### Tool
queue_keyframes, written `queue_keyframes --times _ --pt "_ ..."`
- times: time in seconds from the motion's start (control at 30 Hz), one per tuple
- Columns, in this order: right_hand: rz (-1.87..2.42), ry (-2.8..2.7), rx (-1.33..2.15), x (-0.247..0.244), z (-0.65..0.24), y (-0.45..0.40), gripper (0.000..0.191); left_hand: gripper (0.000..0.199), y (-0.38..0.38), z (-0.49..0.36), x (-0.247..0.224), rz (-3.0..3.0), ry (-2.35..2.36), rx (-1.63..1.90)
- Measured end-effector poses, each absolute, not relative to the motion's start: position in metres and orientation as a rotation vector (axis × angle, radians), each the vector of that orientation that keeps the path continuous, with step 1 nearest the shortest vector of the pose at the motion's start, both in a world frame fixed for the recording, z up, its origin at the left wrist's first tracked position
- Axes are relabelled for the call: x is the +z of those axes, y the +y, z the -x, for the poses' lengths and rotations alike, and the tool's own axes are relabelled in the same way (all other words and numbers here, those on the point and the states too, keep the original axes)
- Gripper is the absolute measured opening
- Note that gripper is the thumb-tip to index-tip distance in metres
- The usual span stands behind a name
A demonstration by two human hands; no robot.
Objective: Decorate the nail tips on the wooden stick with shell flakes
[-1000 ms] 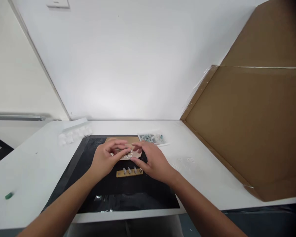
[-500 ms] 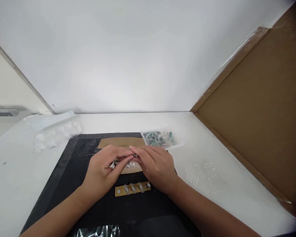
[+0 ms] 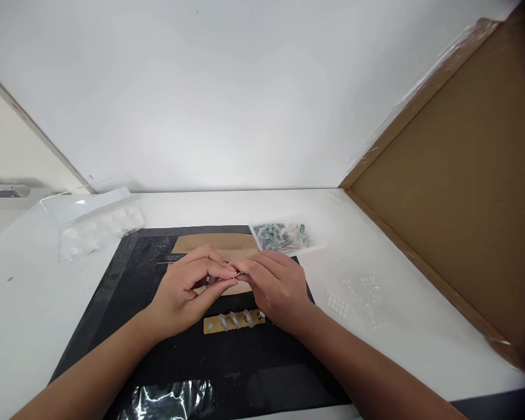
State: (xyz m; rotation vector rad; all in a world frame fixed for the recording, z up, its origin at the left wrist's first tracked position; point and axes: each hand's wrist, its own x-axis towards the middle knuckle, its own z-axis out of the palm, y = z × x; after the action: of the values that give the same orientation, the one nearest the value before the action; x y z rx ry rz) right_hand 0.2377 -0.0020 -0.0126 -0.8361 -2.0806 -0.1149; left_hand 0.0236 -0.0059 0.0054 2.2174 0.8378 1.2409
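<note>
Above the black mat (image 3: 157,315), my left hand (image 3: 192,286) and my right hand (image 3: 280,286) meet at the fingertips. Both pinch a small shiny piece (image 3: 238,273), mostly covered by the fingers, so its kind cannot be told. Beneath the hands lies a brown card (image 3: 214,240), partly hidden by them. Just nearer to me, a yellow strip (image 3: 214,325) carries several clear rings and a white dot at its left end; its right end sits close to my right wrist.
Behind the right hand lies a clear bag (image 3: 284,236) of green and white pieces. A clear plastic tray (image 3: 100,230) with white pads stands at the left. Shiny plastic film (image 3: 170,399) is in front. Small clear stickers (image 3: 338,303) lie right, beside a cardboard wall (image 3: 455,175).
The view has shifted slightly, so the mat and strip appear higher. My fingertips have shifted a little around the small piece, which now shows less. Both hands still pinch it.
</note>
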Motion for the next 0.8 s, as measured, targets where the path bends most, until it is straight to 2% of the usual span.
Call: queue_keyframes --times 0.13,0.33,0.8 --pt "0.762 -2.067 -0.054 -0.013 -0.239 -0.003 0.018 0.007 -0.004 -0.019 0.013 -2.197 0.753 1.183" --pt "0.753 -2.132 -0.057 -0.017 -0.240 -0.003 0.017 0.013 -0.001 -0.008 0.013 -2.002 0.711 0.911" --pt "0.635 -2.095 -0.207 -0.012 -0.244 -0.005 0.003 0.008 -0.002 -0.005 0.012 -1.847 0.549 0.829"
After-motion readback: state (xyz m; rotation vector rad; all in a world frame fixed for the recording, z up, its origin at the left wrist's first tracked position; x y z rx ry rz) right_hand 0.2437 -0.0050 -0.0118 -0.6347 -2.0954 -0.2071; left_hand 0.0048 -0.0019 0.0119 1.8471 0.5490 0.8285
